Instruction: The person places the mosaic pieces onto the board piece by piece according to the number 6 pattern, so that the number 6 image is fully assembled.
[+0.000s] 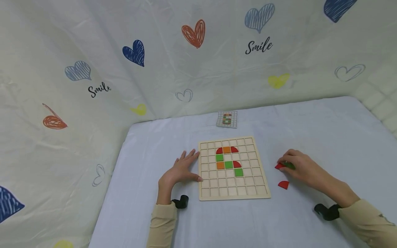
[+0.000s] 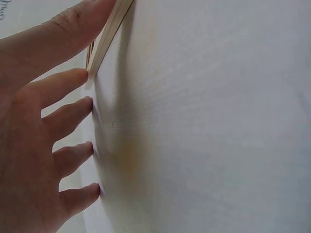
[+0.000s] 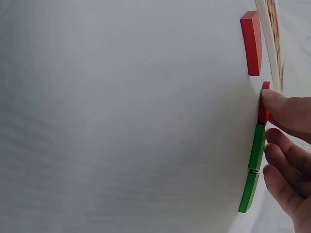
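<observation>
A wooden grid board [image 1: 217, 193] lies flat, with red quarter-round, orange square and green square pieces forming a curved figure. My left hand [image 1: 181, 169] is spread at its left edge; the thumb and index fingertip touch the rim, the other fingertips rest on the cloth. Right of the board, my right hand [image 1: 302, 167] pinches a red quarter-round piece [image 3: 264, 104] between thumb and fingers, low at the cloth. Two green pieces [image 3: 252, 167] lie in a row beside it, partly under the hand in the head view. Another red quarter-round piece [image 1: 283, 185] lies nearer the front.
A small pattern card [image 1: 226, 119] with a similar coloured figure lies behind the board. White cloth [image 1: 149, 148] covers the table, and a curtain printed with hearts [image 1: 194, 33] hangs behind it. Black wrist cameras [image 1: 327, 212] stick out from both wrists.
</observation>
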### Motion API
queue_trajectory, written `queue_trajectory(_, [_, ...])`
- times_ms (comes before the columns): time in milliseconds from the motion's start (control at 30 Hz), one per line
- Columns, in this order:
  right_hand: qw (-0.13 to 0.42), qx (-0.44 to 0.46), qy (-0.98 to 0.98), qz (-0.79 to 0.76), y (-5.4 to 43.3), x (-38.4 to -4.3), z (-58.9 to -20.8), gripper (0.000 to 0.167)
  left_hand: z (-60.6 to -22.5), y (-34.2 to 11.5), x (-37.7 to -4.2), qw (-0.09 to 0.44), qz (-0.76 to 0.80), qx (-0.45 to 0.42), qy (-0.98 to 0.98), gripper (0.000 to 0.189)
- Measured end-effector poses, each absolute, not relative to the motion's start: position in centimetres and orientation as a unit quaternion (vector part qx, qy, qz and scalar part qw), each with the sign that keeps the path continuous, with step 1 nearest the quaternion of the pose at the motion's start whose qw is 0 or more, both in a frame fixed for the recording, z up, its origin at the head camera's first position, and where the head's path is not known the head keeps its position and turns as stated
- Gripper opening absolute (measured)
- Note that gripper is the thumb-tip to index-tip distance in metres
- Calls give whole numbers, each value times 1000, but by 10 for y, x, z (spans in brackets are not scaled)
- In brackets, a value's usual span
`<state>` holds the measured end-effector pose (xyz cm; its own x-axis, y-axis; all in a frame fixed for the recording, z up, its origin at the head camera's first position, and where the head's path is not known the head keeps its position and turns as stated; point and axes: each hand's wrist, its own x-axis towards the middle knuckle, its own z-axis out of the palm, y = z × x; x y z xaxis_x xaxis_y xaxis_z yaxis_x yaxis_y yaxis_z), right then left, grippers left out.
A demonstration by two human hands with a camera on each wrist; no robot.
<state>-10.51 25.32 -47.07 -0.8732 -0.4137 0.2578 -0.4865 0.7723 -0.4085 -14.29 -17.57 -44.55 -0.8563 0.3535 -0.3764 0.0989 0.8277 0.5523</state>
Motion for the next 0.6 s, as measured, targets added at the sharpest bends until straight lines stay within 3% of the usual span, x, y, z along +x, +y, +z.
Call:
queue_trajectory(400, [40,227,-941,248,246,-104,-466,32,-447,-175,-144,238,267,123,926,103])
queue_trajectory(600, [96,275,-914,283,244,-105,-471,37,-446,-176,-143,238,268,121,926,104])
